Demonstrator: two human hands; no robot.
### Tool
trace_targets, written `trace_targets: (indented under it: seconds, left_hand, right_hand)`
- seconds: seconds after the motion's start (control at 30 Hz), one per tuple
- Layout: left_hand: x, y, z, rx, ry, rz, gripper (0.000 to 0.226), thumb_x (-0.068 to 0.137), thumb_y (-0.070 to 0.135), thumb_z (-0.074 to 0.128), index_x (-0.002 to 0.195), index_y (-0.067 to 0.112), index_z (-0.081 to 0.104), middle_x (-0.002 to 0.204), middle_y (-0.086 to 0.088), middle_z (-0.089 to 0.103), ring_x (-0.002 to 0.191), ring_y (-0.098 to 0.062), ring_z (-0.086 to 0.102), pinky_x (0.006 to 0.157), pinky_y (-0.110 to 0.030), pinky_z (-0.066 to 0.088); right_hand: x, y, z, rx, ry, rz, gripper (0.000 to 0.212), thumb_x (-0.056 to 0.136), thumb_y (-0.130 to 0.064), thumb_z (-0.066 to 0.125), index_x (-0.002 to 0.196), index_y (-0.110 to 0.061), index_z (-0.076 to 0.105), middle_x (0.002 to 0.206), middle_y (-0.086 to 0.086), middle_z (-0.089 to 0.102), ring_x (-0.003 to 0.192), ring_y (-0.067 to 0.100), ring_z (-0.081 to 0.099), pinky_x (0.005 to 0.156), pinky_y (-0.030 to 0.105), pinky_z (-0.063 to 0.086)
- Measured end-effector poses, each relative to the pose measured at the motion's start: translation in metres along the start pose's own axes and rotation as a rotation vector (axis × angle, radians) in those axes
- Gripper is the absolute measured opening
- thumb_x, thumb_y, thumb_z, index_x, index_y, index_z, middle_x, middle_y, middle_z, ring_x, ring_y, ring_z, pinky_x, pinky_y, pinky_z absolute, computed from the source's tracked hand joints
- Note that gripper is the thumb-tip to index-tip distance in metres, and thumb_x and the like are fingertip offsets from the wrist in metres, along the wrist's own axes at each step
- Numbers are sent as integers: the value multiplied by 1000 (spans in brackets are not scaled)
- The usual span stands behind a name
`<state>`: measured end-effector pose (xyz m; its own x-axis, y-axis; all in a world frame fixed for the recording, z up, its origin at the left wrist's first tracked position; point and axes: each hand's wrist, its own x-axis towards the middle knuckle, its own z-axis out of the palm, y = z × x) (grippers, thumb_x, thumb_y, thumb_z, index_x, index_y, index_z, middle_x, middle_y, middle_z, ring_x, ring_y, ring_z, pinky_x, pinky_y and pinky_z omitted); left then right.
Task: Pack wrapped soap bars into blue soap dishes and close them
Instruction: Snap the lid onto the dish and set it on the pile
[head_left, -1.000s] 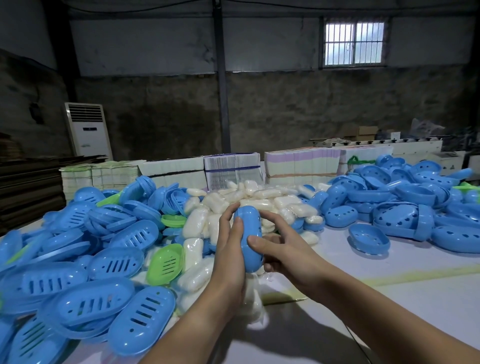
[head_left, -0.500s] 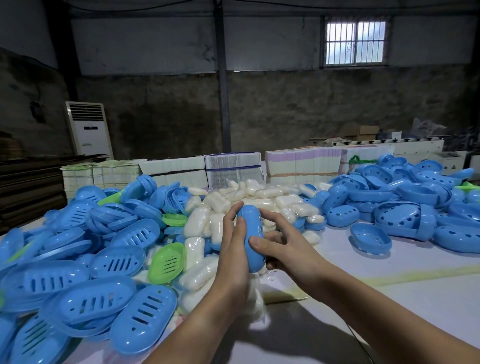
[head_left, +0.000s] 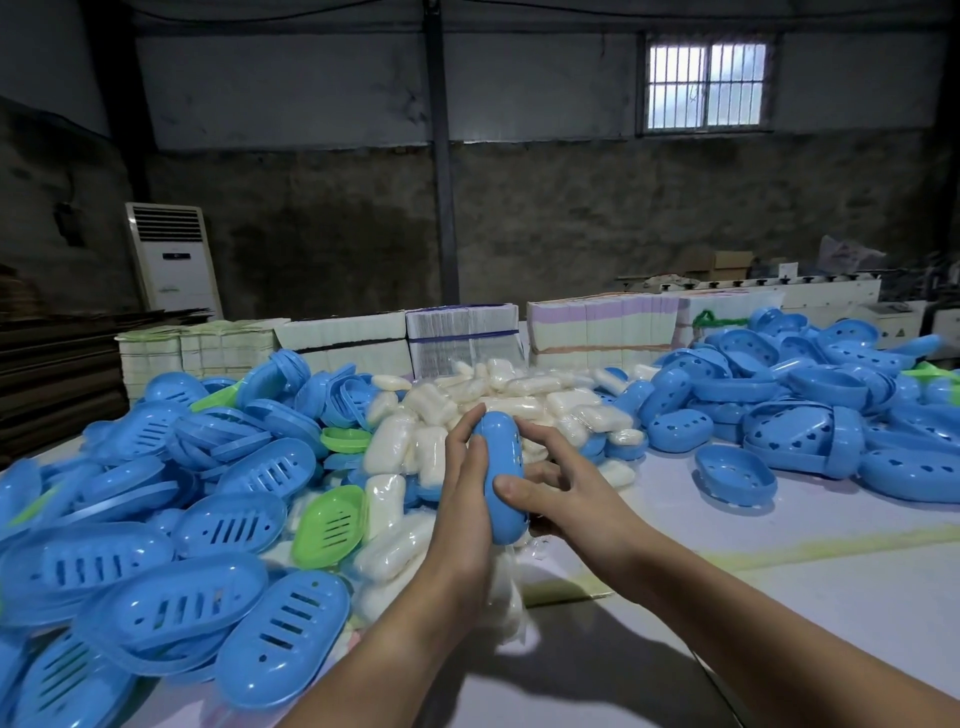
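Soap dish (head_left: 500, 475) upright, fingers (head_left: 462, 441) flanking both sides

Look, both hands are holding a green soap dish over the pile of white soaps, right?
Not quite: the soap dish is blue, not green, as the head view shows. The left hand and right hand do both hold it over the pile of white soaps.

Two bare forearms enter from the lower edge, each uncovered to the frame border with no sleeve, cuff, glove, watch, ring or bracelet on view, ending in the left hand (head_left: 467, 483) and the right hand (head_left: 563, 491), whose fingers (head_left: 511, 488) show short, unpainted nails.
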<state>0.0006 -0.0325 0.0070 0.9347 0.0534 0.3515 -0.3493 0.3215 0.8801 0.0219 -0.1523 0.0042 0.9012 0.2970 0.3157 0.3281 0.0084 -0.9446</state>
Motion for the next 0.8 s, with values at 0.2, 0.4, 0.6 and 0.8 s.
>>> trace_targets:
  seconds: [0.2,0.4,0.6,0.8]
  left_hand:
    - [3,-1,-4,-7,-98,0,33,91,59,47,122,63,56,123,27,64,109,-11,70,76,-27,58]
    - [3,-8,3,37,-164,-12,43,74,69,52,116,80,47,149,21,46,133,0,49,102,-29,40]
    - [11,-5,-11,96,24,-35,31,104,44,41,105,43,72,124,9,67,121,-11,56,94,-36,44]
    - [22,-20,-20,149,-11,-37,36,86,60,48,102,41,74,110,19,74,111,-9,62,85,-39,46]
  right_hand:
    - [2,-2,-7,-68,-14,-11,71,70,-50,75,132,-57,41,110,8,68,102,20,68,87,40,56]
    - [10,-18,-35,-256,144,-24,70,76,-36,77,133,-54,40,104,-5,60,82,4,66,67,17,53]
    - [-4,-32,-140,-923,394,223,81,51,-61,66,123,-39,37,98,-9,59,86,15,57,67,34,45]
    - [-64,-25,-276,-1391,597,685,71,68,-59,68,125,-24,44,106,0,58,100,26,56,77,37,46]
